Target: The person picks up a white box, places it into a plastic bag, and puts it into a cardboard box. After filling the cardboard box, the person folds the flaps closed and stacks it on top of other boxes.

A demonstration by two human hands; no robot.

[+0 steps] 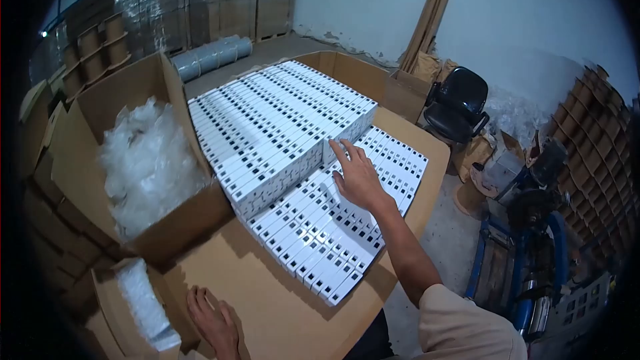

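My R hand (360, 177): over the step betw. the raised block and the lower layer of white units (280, 120). Fingers spread, thumb apart from index; index tip at the raised block's near R corner. Contact or grip at the tips: can't tell. My L hand (215, 323): palm down on table (260, 280), fingers slightly apart, pinching nothing, just beside the small carton (113, 297).

White units: laid side by side in tight rows on table, dark sq. openings on top faces. Raised block at far L; lower layer at near side & R, approx. parallel rows. Glare on the lower layer, near end.

Lg. carton (70, 153): open, L of the block, w/ clear plastic bags (150, 167) heaped inside. Small carton: open, near L, w/ clear plastic packing (143, 303) inside.

Surroundings: black chair (457, 103) past the table's far R side; blue-framed machine (517, 267) on floor (427, 303), R. Wrapped roll (213, 57) on floor, beyond the lg. carton.
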